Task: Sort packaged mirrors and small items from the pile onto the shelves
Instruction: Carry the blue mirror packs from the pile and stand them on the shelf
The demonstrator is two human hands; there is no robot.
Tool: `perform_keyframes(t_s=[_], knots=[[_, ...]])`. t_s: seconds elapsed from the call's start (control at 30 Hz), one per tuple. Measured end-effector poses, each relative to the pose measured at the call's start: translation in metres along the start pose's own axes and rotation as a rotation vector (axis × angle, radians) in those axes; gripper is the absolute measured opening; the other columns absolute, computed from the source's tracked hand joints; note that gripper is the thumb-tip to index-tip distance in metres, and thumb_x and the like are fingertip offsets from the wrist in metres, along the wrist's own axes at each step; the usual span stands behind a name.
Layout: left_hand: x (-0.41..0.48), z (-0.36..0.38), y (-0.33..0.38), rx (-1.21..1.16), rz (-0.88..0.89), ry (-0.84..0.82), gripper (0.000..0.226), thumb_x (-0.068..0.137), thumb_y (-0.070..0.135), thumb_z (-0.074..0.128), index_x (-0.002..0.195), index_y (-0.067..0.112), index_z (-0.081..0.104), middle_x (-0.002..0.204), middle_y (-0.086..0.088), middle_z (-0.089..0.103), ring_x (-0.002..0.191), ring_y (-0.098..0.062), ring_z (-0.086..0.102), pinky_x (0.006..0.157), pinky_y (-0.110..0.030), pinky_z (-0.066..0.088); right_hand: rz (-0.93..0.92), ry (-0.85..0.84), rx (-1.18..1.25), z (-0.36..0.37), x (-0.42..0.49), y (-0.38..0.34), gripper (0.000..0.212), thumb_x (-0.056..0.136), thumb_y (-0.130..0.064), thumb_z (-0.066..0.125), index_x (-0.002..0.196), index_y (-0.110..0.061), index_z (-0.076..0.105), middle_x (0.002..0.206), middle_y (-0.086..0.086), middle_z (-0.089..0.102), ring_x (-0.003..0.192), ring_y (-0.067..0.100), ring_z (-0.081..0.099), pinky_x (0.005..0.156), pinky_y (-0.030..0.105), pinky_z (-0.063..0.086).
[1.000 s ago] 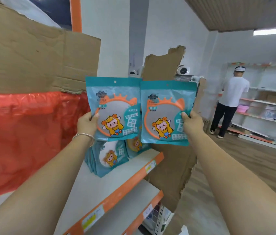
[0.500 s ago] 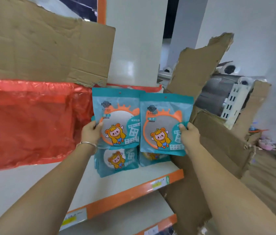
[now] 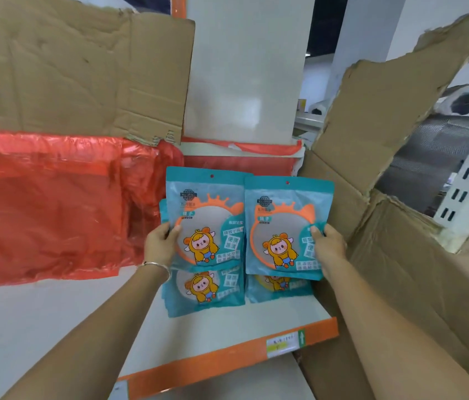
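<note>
White shelf (image 3: 54, 319), orange edge, cardboard behind — left hand (image 3: 160, 244) pinches one mirror pack (image 3: 207, 215), right hand (image 3: 330, 249) pinches another (image 3: 282, 226).

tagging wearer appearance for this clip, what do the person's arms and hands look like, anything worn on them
The left forearm and right forearm are bare as far as the frame shows, with no sleeves. Neither the left hand nor the right hand is gloved. A thin silver bangle circles the left wrist. The right wrist shows no watch or band, and no rings can be made out.
</note>
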State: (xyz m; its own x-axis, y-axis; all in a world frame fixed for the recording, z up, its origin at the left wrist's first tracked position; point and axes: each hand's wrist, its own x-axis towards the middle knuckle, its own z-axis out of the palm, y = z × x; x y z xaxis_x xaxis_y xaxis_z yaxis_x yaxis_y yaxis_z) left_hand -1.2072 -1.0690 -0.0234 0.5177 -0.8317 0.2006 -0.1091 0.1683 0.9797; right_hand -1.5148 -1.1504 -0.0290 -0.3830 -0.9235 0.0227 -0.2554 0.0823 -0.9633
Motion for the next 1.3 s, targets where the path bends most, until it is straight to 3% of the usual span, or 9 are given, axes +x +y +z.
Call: perform_keyframes(t_s=[0.13, 0.33, 0.43, 0.6, 0.8, 0.97, 1.03, 1.13, 1.3], knots=[[-0.014, 0.003, -0.026, -0.043, -0.088, 0.056, 0.014, 0.093, 0.013, 0.053, 0.082, 0.005, 0.057, 0.076, -0.007, 0.059, 0.069, -0.018, 0.053, 0.064, -0.026, 0.048, 0.042, -0.097, 0.090, 0.007, -0.003, 0.013, 0.019, 0.097, -0.024, 0.051, 0.080, -0.021, 0.058, 0.096, 0.015, 0.068, 0.091, 0.034, 0.067, 0.081, 0.049, 0.057], [-0.024, 0.003, -0.050, 0.021, -0.137, 0.107, 0.025, 0.092, 0.016, 0.056, 0.091, -0.009, 0.059, 0.086, -0.020, 0.061, 0.077, -0.025, 0.055, 0.079, -0.048, 0.051, 0.092, -0.169, 0.075, 0.011, 0.019, 0.045, 0.021, 0.099, -0.021, 0.049, 0.115, -0.012, 0.059, 0.105, 0.013, 0.066, 0.092, 0.029, 0.066, 0.077, 0.041, 0.056], [-0.026, 0.006, -0.057, 0.092, -0.115, 0.165, 0.025, 0.091, 0.016, 0.058, 0.089, -0.010, 0.061, 0.089, -0.024, 0.064, 0.075, -0.030, 0.058, 0.077, -0.049, 0.052, 0.108, -0.164, 0.039, 0.014, 0.028, 0.055, 0.020, 0.099, -0.022, 0.049, 0.112, -0.011, 0.059, 0.101, 0.015, 0.065, 0.084, 0.029, 0.064, 0.061, 0.030, 0.051], [-0.047, 0.014, -0.082, 0.074, -0.188, 0.252, 0.014, 0.090, 0.008, 0.058, 0.085, -0.003, 0.064, 0.076, -0.016, 0.066, 0.067, -0.031, 0.061, 0.056, -0.030, 0.052, 0.100, -0.152, -0.012, 0.019, 0.033, 0.068, 0.019, 0.098, -0.020, 0.051, 0.103, -0.005, 0.059, 0.094, 0.017, 0.064, 0.082, 0.030, 0.062, 0.058, 0.026, 0.046], [-0.049, 0.024, -0.093, 0.102, -0.180, 0.328, 0.019, 0.089, 0.011, 0.060, 0.079, -0.005, 0.063, 0.076, -0.026, 0.066, 0.061, -0.030, 0.058, 0.054, -0.029, 0.051, 0.054, -0.136, -0.076, 0.021, 0.040, 0.072, 0.023, 0.096, -0.022, 0.054, 0.106, -0.003, 0.060, 0.104, 0.017, 0.065, 0.092, 0.031, 0.065, 0.056, 0.024, 0.046], [-0.047, 0.026, -0.102, 0.208, -0.213, 0.352, 0.020, 0.088, 0.031, 0.061, 0.077, 0.015, 0.062, 0.074, -0.007, 0.068, 0.065, -0.030, 0.066, 0.065, -0.047, 0.058, -0.003, -0.014, -0.108, 0.021, 0.034, 0.064, 0.032, 0.096, -0.017, 0.055, 0.119, 0.003, 0.056, 0.126, 0.015, 0.049, 0.110, 0.033, 0.058, 0.080, 0.035, 0.050], [-0.048, 0.026, -0.102, 0.296, -0.238, 0.357, 0.020, 0.087, 0.037, 0.062, 0.091, 0.018, 0.062, 0.090, -0.001, 0.066, 0.077, -0.026, 0.067, 0.076, -0.048, 0.056, -0.038, 0.006, -0.192, 0.021, 0.033, 0.069, 0.034, 0.096, -0.020, 0.053, 0.122, 0.003, 0.057, 0.129, 0.015, 0.046, 0.112, 0.034, 0.055, 0.084, 0.037, 0.050], [-0.049, 0.024, -0.097, 0.378, -0.270, 0.369, 0.046, 0.084, 0.039, 0.064, 0.126, 0.025, 0.052, 0.116, -0.001, 0.055, 0.101, -0.024, 0.060, 0.089, -0.050, 0.051, -0.079, -0.002, -0.321, 0.022, 0.033, 0.075, 0.040, 0.096, -0.029, 0.051, 0.128, -0.005, 0.056, 0.130, 0.013, 0.043, 0.116, 0.034, 0.050, 0.097, 0.048, 0.046], [-0.051, 0.018, -0.103, 0.380, -0.259, 0.335, 0.052, 0.082, 0.038, 0.068, 0.129, 0.025, 0.051, 0.121, -0.005, 0.057, 0.105, -0.027, 0.059, 0.086, -0.052, 0.053, -0.060, -0.006, -0.444, 0.021, 0.031, 0.074, 0.043, 0.096, -0.039, 0.048, 0.134, -0.019, 0.051, 0.131, 0.015, 0.042, 0.121, 0.034, 0.041, 0.100, 0.054, 0.040]])
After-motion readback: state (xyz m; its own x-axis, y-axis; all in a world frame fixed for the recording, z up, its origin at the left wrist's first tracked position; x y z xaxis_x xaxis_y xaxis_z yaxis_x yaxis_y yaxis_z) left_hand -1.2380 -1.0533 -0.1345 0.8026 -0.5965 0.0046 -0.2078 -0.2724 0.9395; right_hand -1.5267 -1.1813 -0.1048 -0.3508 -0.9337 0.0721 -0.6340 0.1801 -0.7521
